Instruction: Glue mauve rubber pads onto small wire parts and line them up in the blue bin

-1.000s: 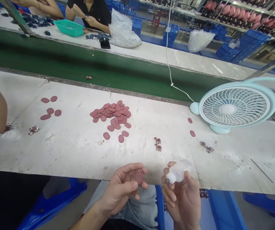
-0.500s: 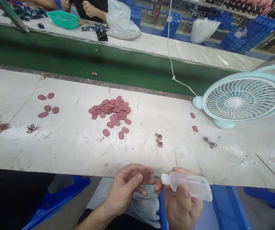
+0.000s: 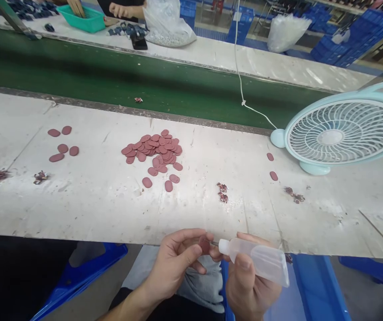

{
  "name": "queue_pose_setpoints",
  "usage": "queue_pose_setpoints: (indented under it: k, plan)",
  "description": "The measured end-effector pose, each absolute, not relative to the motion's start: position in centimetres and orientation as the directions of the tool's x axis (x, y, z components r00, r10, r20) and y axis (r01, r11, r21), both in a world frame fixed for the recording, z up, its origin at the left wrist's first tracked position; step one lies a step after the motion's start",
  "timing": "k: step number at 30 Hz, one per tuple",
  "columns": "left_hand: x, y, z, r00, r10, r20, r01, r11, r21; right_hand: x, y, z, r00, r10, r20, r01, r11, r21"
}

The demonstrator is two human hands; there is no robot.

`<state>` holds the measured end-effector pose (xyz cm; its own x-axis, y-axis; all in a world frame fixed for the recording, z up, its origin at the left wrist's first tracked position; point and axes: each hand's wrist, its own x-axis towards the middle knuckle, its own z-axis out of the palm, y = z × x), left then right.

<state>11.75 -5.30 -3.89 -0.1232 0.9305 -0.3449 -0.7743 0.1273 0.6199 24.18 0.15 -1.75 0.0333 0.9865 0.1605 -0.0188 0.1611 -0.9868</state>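
My left hand (image 3: 178,261) pinches a dark red oval piece (image 3: 204,244) between thumb and fingers, just past the near edge of the table. My right hand (image 3: 253,285) is wrapped round a translucent white squeeze bottle (image 3: 256,259), whose thin metal tip points left and meets the oval piece. Beyond them on the table (image 3: 94,200) lies a pile of similar red ovals (image 3: 158,147), with a few loose ones nearer. Two small dark red and white clusters (image 3: 222,191) sit above my hands.
A light blue fan (image 3: 332,133) stands at the right, its white cord crossing the green belt (image 3: 185,84). Small bits and a thin stick (image 3: 374,226) lie on the table. Across the belt, a person's hands are near a teal basket (image 3: 93,22). Blue bin (image 3: 321,285) below right.
The bottle has moved a little left, bringing its tip up to the oval piece. Across the belt, a person's hand has reached into the teal basket. The view has shifted slightly.
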Motion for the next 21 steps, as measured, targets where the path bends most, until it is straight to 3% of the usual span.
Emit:
queue_pose_setpoints:
  k: [6,10,21]
  plan:
    - [11.8,-5.2,-3.9,-0.133,0.915,-0.380,-0.771,0.146,0.620,23.1,0.0,-0.1,0.085,0.994,0.071,0.051,0.067,-0.996]
    - [11.9,-5.2,-3.9,-0.132,0.915,-0.382,-0.774,0.146,0.616,23.2,0.0,0.0,0.089,0.996,0.027,0.013,0.026,-1.000]
    - [11.9,-5.4,-3.9,-0.128,0.916,-0.381,-0.790,0.138,0.597,23.3,-0.3,0.4,0.077,0.997,0.023,0.067,0.018,-0.998]
